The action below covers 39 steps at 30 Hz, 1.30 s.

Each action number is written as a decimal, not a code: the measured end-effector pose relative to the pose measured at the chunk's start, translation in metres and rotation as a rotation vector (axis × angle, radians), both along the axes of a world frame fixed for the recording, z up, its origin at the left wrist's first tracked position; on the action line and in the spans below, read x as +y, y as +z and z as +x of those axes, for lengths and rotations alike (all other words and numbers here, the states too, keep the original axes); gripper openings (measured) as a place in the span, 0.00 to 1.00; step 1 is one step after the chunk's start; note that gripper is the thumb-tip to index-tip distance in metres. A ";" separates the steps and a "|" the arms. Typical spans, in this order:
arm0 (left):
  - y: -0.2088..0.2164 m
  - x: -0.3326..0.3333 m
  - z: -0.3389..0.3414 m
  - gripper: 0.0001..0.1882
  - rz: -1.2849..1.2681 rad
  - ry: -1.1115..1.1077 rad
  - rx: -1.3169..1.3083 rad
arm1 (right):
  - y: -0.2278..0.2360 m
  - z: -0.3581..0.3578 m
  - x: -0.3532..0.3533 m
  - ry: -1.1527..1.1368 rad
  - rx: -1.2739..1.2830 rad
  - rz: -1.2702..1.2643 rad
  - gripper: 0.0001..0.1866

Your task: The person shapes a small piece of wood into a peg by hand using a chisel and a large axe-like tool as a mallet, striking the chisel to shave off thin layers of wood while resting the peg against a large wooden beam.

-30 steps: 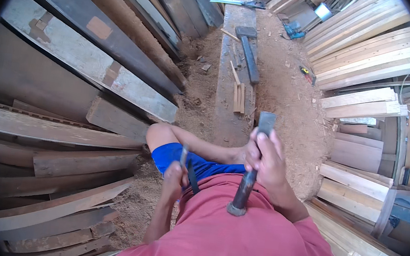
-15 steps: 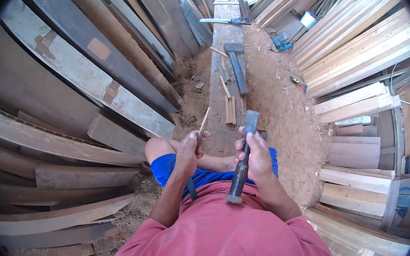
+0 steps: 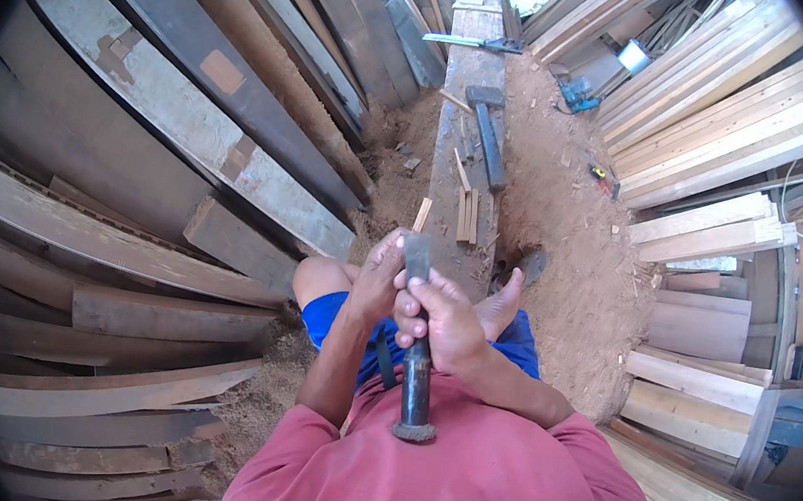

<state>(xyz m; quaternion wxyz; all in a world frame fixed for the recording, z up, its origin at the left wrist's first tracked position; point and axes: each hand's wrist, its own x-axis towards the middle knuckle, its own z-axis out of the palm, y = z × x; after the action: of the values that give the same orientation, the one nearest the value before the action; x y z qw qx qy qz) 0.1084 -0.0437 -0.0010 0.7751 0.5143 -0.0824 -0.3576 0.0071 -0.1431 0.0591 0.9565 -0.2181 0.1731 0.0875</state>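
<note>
My right hand [image 3: 443, 321] is closed round a chisel [image 3: 417, 379] with a wide flat blade and a dark handle, its mushroomed butt pointing back at my chest. In my left hand [image 3: 378, 275] is a thin wood strip [image 3: 422, 214], whose pale tip sticks out beyond the fingers. The blade lies against or just over the left fingers, covering part of the strip; whether its edge touches the wood I cannot tell. Ahead, a hammer [image 3: 487, 140] with a dark head rests on the narrow wooden bench [image 3: 449, 172], near small wood strips [image 3: 467, 216].
A handsaw [image 3: 472, 42] lies across the bench's far end. On the sawdust-covered floor to the right are a blue power tool [image 3: 577, 95] and a small yellow-and-red tool [image 3: 603, 182]. Stacked boards [image 3: 205, 166] line the left; pale timber [image 3: 727, 128] fills the right.
My right hand has brought the chisel left, up against my left hand and the wood strip. The strip now points more away from me, and the whole view has shifted slightly.
</note>
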 end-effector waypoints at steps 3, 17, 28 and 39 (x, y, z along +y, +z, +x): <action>0.000 0.014 0.001 0.14 0.110 -0.058 -0.243 | 0.000 -0.007 0.011 0.101 -0.015 -0.016 0.07; 0.017 0.028 -0.043 0.16 0.311 -0.200 -0.625 | -0.003 -0.033 -0.016 -0.103 -0.015 -0.163 0.09; -0.002 0.023 -0.027 0.21 0.276 -0.068 -0.073 | -0.012 0.016 -0.059 -0.197 0.014 -0.714 0.11; -0.009 0.018 -0.033 0.23 0.100 -0.276 0.089 | -0.039 0.032 -0.078 -0.226 -0.166 -1.093 0.07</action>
<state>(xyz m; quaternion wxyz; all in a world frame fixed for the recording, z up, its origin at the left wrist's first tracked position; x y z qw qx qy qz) 0.0751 -0.0253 -0.0099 0.6949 0.5197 -0.1002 -0.4868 0.0395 -0.2207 0.0202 0.7182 -0.6680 0.1399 -0.1355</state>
